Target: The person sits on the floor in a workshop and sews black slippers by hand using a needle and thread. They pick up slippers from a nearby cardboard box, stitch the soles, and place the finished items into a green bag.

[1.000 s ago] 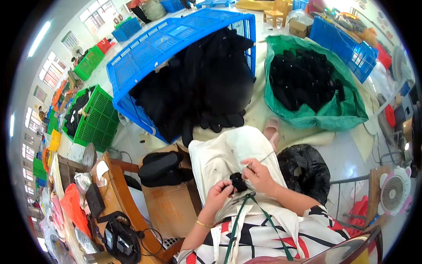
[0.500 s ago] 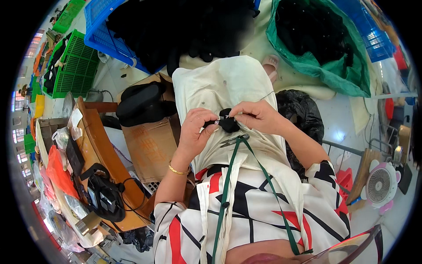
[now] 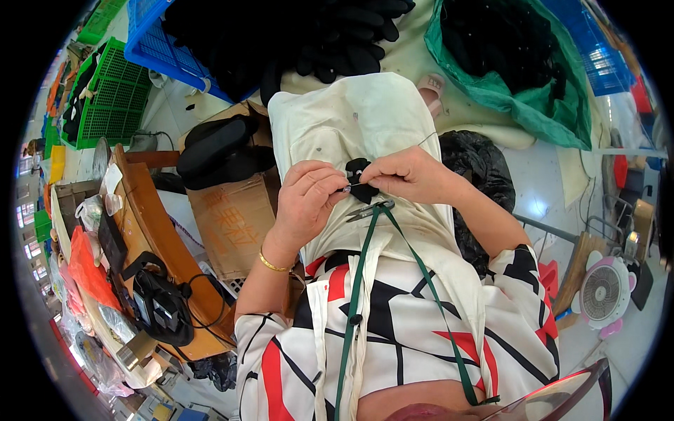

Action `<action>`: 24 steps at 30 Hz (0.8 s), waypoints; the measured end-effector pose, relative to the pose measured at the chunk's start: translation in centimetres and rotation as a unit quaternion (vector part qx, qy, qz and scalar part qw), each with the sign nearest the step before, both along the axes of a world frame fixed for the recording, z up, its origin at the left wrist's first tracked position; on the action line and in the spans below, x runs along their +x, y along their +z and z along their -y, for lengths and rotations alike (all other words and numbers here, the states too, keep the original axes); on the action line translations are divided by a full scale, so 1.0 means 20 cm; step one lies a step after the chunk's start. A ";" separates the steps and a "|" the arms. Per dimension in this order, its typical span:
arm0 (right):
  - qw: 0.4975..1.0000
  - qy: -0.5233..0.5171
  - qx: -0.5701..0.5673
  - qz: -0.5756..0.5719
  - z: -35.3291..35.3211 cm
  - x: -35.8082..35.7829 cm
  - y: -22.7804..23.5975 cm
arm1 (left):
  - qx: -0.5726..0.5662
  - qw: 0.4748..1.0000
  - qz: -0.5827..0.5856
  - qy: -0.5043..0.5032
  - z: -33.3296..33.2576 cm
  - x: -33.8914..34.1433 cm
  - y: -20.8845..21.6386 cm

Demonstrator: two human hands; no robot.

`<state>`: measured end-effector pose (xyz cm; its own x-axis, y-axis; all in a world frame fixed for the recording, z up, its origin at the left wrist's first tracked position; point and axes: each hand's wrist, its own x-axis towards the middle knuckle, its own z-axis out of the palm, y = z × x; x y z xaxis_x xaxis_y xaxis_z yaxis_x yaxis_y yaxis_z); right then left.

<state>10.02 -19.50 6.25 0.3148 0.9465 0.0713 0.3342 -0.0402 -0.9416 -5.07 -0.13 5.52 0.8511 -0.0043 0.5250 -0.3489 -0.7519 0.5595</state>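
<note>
On the cream apron [image 3: 330, 151] over my lap, a small black soft piece [image 3: 361, 194] sits between my two hands. My left hand [image 3: 309, 200], with a gold bangle on its wrist, is closed, its fingertips pinching at the left edge of this piece, where something small and shiny shows. My right hand [image 3: 407, 175] is closed too, thumb and forefinger pinching a thin, light, needle-like thing at the piece. A thin dark strand [image 3: 427, 138] sticks up beyond the right hand. Just below lie small metal thread snips [image 3: 371, 210] on a green cord [image 3: 365, 259].
Ahead stand a blue crate [image 3: 175, 59] heaped with black soft items and a green sack [image 3: 519, 112] of black pieces. At left are a cardboard box [image 3: 228, 217], a wooden bench [image 3: 151, 231] and a green crate [image 3: 116, 95]. At right are a black bag [image 3: 477, 168] and a fan [image 3: 604, 291].
Both hands have shifted slightly up the lap with the black piece. The left fingers have curled further over its edge, and the view has tilted a little.
</note>
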 end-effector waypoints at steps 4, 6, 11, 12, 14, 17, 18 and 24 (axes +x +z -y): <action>1.000 0.011 -0.009 0.005 0.01 0.01 0.00 | 0.011 1.000 0.003 -0.004 0.00 0.00 0.00; 1.000 0.016 -0.004 0.010 0.01 0.01 0.00 | 0.014 1.000 0.005 -0.005 0.00 0.00 0.00; 0.998 0.032 -0.018 0.045 0.00 0.03 0.03 | 0.019 1.000 0.007 -0.009 0.01 0.00 0.00; 0.998 0.033 -0.017 0.049 0.00 0.03 0.03 | 0.019 1.000 0.008 -0.009 0.01 0.00 0.00; 0.998 0.034 -0.016 0.053 0.00 0.02 0.03 | 0.018 1.000 0.009 -0.011 0.01 0.00 0.00; 0.998 0.035 -0.017 0.043 0.00 0.02 0.02 | 0.012 1.000 0.009 -0.013 0.02 0.00 -0.01; 0.999 0.035 -0.019 0.035 -0.01 0.01 0.02 | 0.005 1.000 0.010 -0.010 0.02 0.00 -0.01; 0.996 0.035 -0.048 -0.061 0.00 0.00 -0.03 | -0.031 0.999 0.007 -0.009 0.02 -0.01 -0.03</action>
